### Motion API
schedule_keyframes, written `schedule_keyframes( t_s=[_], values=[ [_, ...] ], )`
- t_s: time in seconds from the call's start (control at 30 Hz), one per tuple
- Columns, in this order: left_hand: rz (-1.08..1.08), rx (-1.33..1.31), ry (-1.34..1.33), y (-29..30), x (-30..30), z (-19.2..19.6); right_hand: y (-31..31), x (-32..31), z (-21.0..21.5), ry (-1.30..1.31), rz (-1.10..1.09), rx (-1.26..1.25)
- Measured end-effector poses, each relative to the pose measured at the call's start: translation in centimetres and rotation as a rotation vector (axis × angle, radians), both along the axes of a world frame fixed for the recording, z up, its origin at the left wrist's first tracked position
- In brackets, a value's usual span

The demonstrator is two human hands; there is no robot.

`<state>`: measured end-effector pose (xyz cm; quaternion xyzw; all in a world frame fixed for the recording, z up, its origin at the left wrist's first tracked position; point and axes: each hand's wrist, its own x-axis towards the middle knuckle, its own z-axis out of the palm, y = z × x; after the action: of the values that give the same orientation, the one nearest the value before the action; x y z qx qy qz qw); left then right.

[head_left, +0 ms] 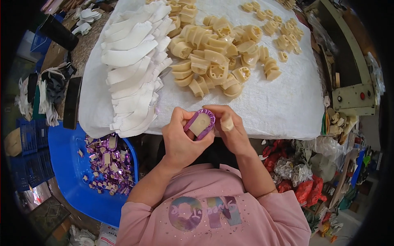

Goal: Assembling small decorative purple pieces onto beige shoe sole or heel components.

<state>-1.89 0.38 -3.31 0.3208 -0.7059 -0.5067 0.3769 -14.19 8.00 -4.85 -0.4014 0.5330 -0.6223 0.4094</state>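
In front of my chest, my left hand (180, 137) is closed around a shoe heel (200, 125). Shiny purple covering wraps its sides and is gathered in pleats round the rim, while a flat beige face points up. My right hand (234, 133) has its fingers bent against the far right rim of the same heel; one finger wears a pale wrap (226, 123). Just beyond lies a heap of bare beige plastic heels (213, 53) on a white sheet-covered table (283, 102). Left of them, overlapping curved white pieces (131, 74) form a long pile.
A blue tub (69, 172) at lower left holds many purple-covered heels (110, 164). A phone (72, 102) and a black cylinder (59, 33) are on the left side surface. At right stand a pale green machine frame (357, 94) and red plastic bags (303, 188).
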Motion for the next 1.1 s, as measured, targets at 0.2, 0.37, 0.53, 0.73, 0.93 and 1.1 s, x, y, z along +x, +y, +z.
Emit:
schedule_keyframes(
  t_s=[0.2, 0.37, 0.53, 0.73, 0.93, 1.1],
  values=[
    [-0.466, 0.759, 0.161, -0.9, 2.1, 1.3, -0.4, -0.8, 1.1, 0.017, 0.239, -0.126],
    [-0.305, 0.135, 0.023, -1.7, 2.4, 1.0, -1.2, -0.6, 2.0, 0.470, 0.117, -0.084],
    [-0.235, 0.285, 0.146, -1.3, 3.9, 1.0, -2.2, 0.6, 3.2, 0.958, 0.008, -0.192],
    [-0.099, 0.226, 0.060, -2.1, 8.1, 0.7, -4.7, 1.7, 3.7, 0.697, 0.208, -0.182],
    [0.635, -0.188, -0.367, -3.9, 17.0, -2.4, -7.9, 3.0, 2.5, 0.986, 0.195, -0.256],
    [0.892, -0.352, -0.746, -4.2, 23.0, -3.4, -9.4, 4.7, 3.0, 1.058, 0.219, -0.294]
  ],
)
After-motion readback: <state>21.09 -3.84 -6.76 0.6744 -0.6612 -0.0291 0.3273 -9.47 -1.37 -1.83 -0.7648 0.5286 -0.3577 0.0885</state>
